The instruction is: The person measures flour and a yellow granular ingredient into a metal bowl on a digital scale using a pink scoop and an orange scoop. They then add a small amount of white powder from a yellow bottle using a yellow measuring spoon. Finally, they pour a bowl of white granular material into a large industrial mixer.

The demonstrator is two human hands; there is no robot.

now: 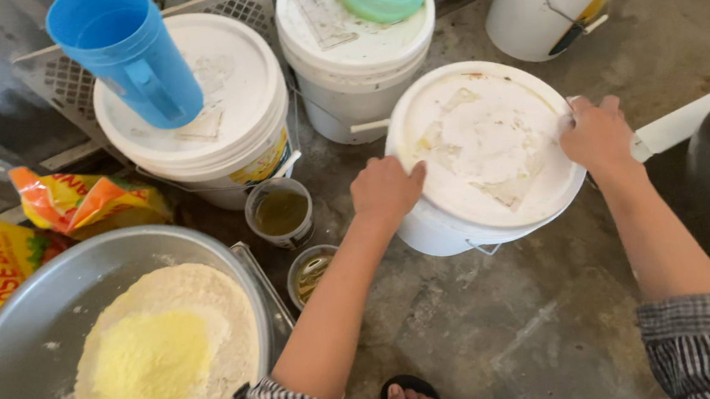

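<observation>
White bucket, lid on, gripped at opposite rim edges on the concrete floor.
Left hand curled over the lid edge, right hand pinching the rim; even pull on both sides would lift it cleanly.

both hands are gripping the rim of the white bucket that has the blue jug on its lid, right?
Not quite. In the head view the left hand and right hand grip the rim of the white bucket with nothing on its lid. The blue jug stands on another lidded bucket further left.
</observation>
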